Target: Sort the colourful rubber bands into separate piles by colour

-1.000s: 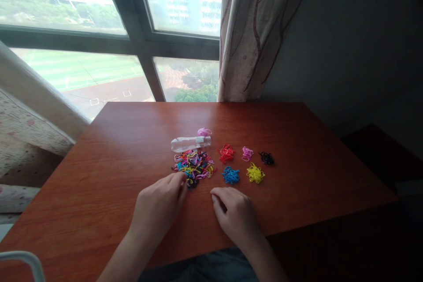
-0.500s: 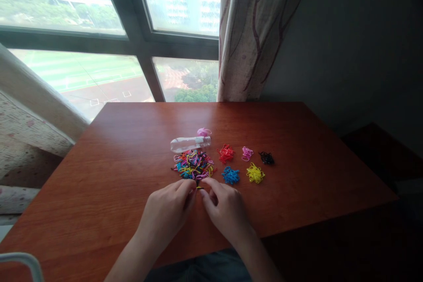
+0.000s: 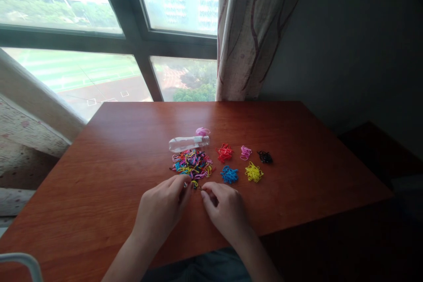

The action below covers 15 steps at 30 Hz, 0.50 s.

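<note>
Both hands meet just in front of a mixed pile of small elastic hair ties (image 3: 191, 164) in several colours. My right hand (image 3: 226, 207) is closed in a pinch, its thumb and forefinger on a small black hair tie (image 3: 199, 188). My left hand (image 3: 161, 207) is also closed, fingertips together beside a yellow hair tie (image 3: 194, 183); whether it grips that one or others is too small to make out. To the right lie sorted heaps: red hair ties (image 3: 224, 153), blue hair ties (image 3: 229, 175), pink hair ties (image 3: 246, 153), yellow hair ties (image 3: 254, 172) and black hair ties (image 3: 265, 157).
Behind the mixed pile a clear plastic bottle (image 3: 187, 143) lies on its side, with a pink cap (image 3: 202, 131) by its neck. The brown wooden table (image 3: 109, 176) stands against a window with curtains (image 3: 244, 31). A pale curved bar (image 3: 24, 259) shows at the lower left.
My hands have drawn slightly apart, the left moving leftward. A yellow hair tie and a black one now show in the gap between them. The view has shifted slightly.
</note>
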Motion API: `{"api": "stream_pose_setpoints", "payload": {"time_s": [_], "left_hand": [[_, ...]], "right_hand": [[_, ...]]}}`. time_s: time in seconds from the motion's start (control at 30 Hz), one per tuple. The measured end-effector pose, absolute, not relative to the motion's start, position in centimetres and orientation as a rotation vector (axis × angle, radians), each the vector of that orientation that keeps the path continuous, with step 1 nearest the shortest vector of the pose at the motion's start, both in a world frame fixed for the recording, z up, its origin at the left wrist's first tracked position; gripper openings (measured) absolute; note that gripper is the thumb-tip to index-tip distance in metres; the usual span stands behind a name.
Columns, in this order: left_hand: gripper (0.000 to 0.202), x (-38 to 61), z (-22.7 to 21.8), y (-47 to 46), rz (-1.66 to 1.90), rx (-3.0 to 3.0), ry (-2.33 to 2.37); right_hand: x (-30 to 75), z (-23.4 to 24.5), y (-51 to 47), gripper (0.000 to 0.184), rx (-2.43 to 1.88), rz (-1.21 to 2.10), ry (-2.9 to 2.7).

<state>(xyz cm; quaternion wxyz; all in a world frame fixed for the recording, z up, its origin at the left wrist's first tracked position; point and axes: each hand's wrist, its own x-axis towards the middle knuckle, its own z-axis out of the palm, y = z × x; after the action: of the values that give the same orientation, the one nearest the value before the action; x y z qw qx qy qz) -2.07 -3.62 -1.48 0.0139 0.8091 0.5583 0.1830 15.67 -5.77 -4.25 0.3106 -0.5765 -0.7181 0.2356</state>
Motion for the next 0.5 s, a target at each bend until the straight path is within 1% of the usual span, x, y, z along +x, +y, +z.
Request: {"api": "stream_pose_setpoints", "payload": {"time_s": [0.17, 0.3, 0.5], "left_hand": [[0.013, 0.9, 0.3, -1.5, 0.477, 2.454, 1.665], [0.017, 5.8, 1.9, 1.0, 0.261, 2.558, 1.343], [0.018, 12.0, 2.1, 4.0, 0.194, 2.633, 1.11]], "right_hand": [[15.8, -4.2, -6.7, 0.01, -1.537, 0.55, -2.002], [15.9, -4.3, -7.2, 0.011, -1.649, 0.481, -2.089], [15.9, -4.4, -7.1, 0.013, -1.668, 0.512, -2.13]]}}
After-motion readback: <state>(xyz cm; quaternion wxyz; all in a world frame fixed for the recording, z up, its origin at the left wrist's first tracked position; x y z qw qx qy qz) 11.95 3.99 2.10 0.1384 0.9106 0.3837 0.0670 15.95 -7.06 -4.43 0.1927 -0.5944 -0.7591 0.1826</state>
